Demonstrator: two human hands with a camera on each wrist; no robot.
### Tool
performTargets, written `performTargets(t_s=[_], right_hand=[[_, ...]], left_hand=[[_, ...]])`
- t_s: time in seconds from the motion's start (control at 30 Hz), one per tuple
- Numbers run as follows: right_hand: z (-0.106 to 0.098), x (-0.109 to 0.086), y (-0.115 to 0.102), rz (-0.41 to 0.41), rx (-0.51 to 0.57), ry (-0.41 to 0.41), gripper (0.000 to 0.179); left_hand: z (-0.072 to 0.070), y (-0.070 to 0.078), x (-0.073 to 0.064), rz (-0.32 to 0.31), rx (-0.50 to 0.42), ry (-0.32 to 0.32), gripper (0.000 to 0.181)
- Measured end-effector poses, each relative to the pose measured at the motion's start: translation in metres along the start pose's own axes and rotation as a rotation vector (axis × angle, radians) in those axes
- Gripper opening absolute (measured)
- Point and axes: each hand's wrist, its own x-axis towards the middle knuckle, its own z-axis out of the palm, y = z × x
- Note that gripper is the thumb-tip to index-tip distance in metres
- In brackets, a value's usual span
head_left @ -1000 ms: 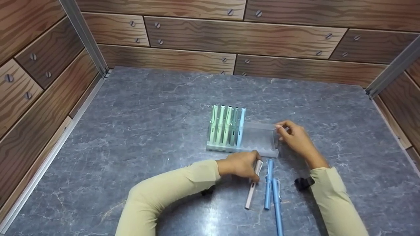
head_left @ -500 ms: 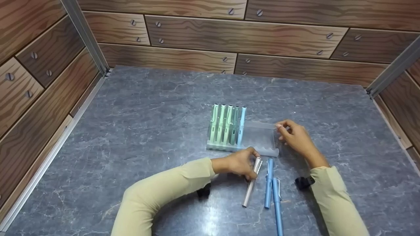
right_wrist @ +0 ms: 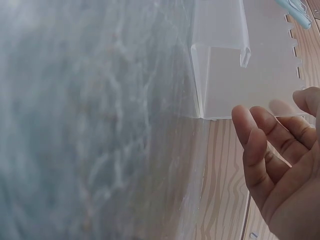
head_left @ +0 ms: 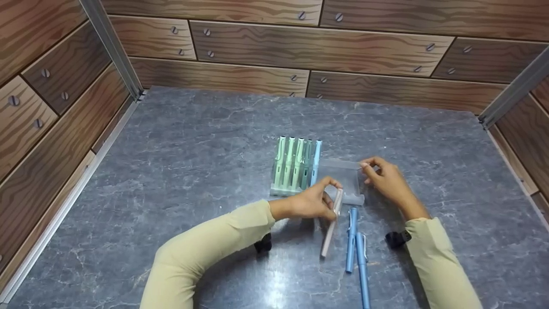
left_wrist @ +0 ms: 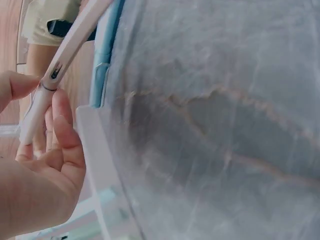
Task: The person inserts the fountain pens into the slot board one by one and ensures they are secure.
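Observation:
My left hand (head_left: 312,201) pinches a pale pink capped pen (head_left: 330,231) near its cap, tilted over the front of a translucent pen rack (head_left: 355,200). In the left wrist view, thumb and fingers grip the pink pen (left_wrist: 70,47) around the cap end, by its small window. My right hand (head_left: 388,180) pinches the rack's far right corner between thumb and forefinger. The right wrist view shows that thumb (right_wrist: 307,100) at the panel's edge, the other fingers loosely bent. Several green pens (head_left: 286,165) and a light blue pen (head_left: 316,161) stand in the rack's left slots.
Two blue pens lie on the grey marbled table (head_left: 214,137) in front of the rack: one blue pen (head_left: 351,244) close to the pink one, the other blue pen (head_left: 362,268) nearer the body. Wood-patterned walls (head_left: 257,47) enclose the table at the back and sides.
My left hand has lifted the pink pen from beside the blue pens and moved it up and forward, over the rack's front edge. The right hand has stayed at the rack's corner.

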Motion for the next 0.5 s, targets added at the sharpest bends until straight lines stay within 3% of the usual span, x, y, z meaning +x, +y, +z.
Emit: performTargets(t_s=[0.2,0.5], right_hand=[[0.000,0.000,-0.001,-0.008,0.008,0.009,0.032],[0.000,-0.001,-0.001,0.003,0.001,0.006,0.031]], left_hand=[[-0.011,0.013,-0.001,0.070,-0.004,0.048,0.067],[-0.022,0.026,0.000,0.156,0.066,0.095,0.067]])
